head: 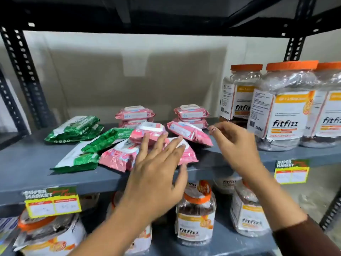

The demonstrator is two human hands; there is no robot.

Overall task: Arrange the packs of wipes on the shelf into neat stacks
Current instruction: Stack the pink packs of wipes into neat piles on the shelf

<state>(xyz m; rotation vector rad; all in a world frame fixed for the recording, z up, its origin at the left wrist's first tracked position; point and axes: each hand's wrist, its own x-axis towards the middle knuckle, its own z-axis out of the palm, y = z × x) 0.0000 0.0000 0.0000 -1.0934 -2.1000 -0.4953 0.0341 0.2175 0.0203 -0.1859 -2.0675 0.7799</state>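
Pink and green packs of wipes lie on a grey shelf (36,163). Two neat pink stacks stand at the back: the left stack (135,115) and the right stack (191,115). In front of them lies a loose heap of pink packs (118,154), with one tilted pink pack (190,133) leaning at the right. Green packs sit to the left: a pile (77,129) at the back and loose ones (79,157) nearer the front. My left hand (158,170) hovers spread over the pink heap, fingertips touching the packs. My right hand (234,143) is raised beside the tilted pack, fingers apart, holding nothing.
Large clear jars with orange lids (282,106) fill the right end of the shelf. More such jars (195,215) stand on the shelf below. Yellow price tags (52,204) hang on the shelf's front edge. Black slotted uprights (24,71) frame the rack.
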